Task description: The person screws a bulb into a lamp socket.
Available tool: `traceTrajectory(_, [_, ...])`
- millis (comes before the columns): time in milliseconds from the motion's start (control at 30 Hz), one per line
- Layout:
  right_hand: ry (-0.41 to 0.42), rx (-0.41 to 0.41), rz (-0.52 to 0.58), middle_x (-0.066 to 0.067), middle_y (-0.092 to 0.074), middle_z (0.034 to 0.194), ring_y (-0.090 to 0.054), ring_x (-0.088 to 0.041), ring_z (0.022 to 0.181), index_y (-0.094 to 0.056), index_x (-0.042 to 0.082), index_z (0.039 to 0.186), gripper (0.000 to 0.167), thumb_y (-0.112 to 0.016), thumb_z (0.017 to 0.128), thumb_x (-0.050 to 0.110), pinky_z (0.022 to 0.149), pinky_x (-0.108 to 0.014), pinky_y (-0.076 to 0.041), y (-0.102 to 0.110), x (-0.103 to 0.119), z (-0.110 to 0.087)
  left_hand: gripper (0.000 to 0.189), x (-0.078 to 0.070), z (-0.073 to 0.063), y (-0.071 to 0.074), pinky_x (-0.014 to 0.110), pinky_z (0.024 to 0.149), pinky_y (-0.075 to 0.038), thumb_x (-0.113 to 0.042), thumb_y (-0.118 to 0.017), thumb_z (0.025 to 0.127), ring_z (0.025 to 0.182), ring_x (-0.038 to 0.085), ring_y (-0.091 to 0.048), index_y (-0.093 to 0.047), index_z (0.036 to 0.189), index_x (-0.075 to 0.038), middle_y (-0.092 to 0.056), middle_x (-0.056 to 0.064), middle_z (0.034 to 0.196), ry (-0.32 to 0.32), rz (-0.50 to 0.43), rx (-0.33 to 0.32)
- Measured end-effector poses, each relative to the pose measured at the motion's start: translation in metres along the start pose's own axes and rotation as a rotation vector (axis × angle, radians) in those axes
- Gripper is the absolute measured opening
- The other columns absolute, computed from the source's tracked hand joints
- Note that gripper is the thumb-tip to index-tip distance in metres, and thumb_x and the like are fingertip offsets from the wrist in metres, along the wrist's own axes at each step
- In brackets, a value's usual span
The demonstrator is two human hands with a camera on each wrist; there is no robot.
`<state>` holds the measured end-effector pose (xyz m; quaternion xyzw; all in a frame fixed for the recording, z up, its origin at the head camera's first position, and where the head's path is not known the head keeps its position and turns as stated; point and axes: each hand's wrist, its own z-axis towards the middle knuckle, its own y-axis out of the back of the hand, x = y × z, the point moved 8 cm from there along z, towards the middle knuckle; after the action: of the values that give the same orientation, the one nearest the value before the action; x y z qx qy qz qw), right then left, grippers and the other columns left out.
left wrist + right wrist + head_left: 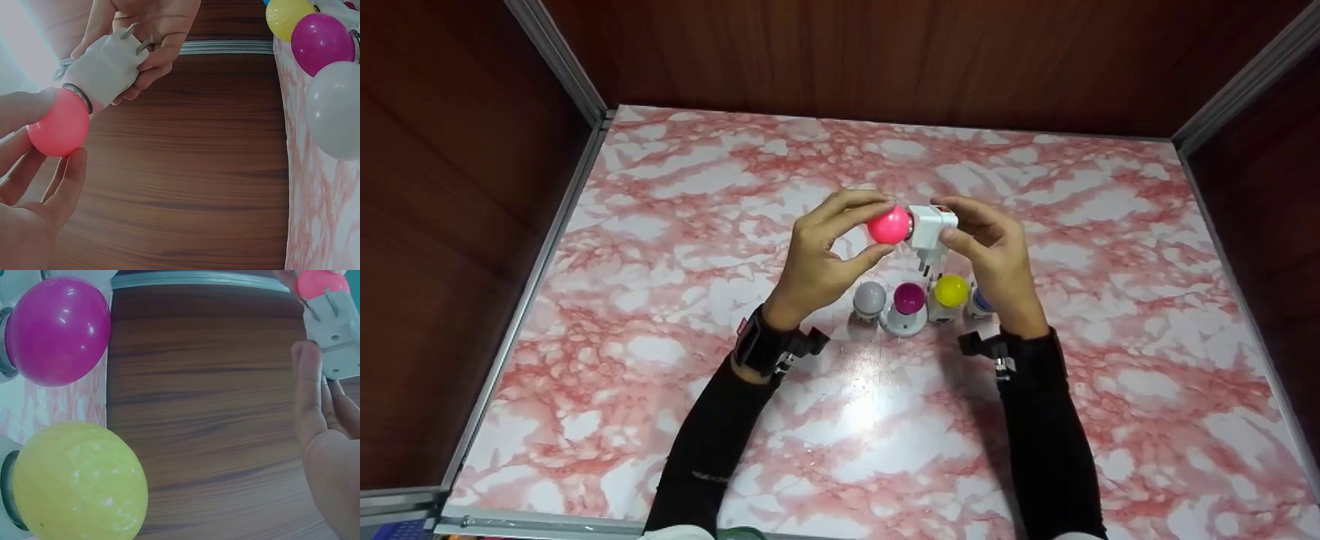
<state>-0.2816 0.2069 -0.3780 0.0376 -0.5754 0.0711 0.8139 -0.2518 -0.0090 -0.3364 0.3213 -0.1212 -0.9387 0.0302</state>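
My left hand (825,251) pinches a glossy pink light bulb (889,225) between thumb and fingers. Its metal collar meets a white plug-in bulb holder (926,227), which my right hand (996,244) grips by the far side. Two metal pins stick out of the holder, pointing toward me in the head view. From the left wrist, the pink bulb (59,125) sits at the end of the white holder (104,70). In the right wrist view, the holder's pin face (334,337) shows above my fingers. Both hands are raised over the table.
Just below the hands stands a row of bulbs in white bases: a whitish one (870,298), a magenta one (909,298), a yellow one (952,290) and a blue one (982,301), partly behind my right hand. The pink-marbled table (660,412) has dark wood panels (885,60) around it.
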Motion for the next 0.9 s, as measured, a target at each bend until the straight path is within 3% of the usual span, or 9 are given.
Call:
traceTrajectory(300, [-0.031,0.047,0.070,-0.005,-0.081,0.116,-0.074,-0.012,0.098,-0.071,-0.006,0.130,0.033,-0.070,0.101,0.008,0.088,-0.021,-0.062,-0.003,-0.003,0.000,0.039,0.000,0.000,0.000,0.029,0.104,-0.062,-0.019,-0.085,0.093,0.120,0.025,-0.072,-0.076,0.126,0.001,-0.074,0.019,0.126,-0.020,0.000,0.017])
traceTrajectory(633, [-0.090,0.076,-0.012,-0.007,-0.078,0.128,-0.075,-0.016,0.106,-0.070,-0.001,0.135,0.033,-0.062,0.106,0.011,0.094,-0.026,-0.064,-0.003,-0.004,-0.001,0.038,0.002,0.002,0.003,0.030,0.107,-0.061,-0.012,-0.082,0.094,0.122,0.026,-0.071,-0.074,0.129,0.001,-0.071,0.021,0.130,-0.013,-0.010,0.034])
traceTrajectory(767, [-0.129,0.130,0.101,-0.007,-0.078,0.128,-0.075,-0.017,0.103,-0.068,-0.003,0.136,0.034,-0.055,0.110,0.013,0.094,-0.029,-0.065,-0.004,-0.010,-0.001,0.037,0.003,0.002,0.004,0.030,0.109,-0.060,-0.014,-0.079,0.097,0.124,0.025,-0.071,-0.074,0.130,0.000,-0.071,0.020,0.131,-0.018,-0.011,0.045])
traceTrajectory(900, [-0.203,0.202,0.224,-0.005,-0.077,0.123,-0.075,-0.016,0.099,-0.072,0.004,0.131,0.029,-0.053,0.112,0.016,0.093,-0.029,-0.066,-0.009,-0.016,-0.002,0.036,0.003,0.002,0.004,0.031,0.110,-0.060,-0.014,-0.078,0.097,0.126,0.025,-0.070,-0.073,0.130,0.000,-0.071,0.019,0.132,-0.035,-0.012,0.061])
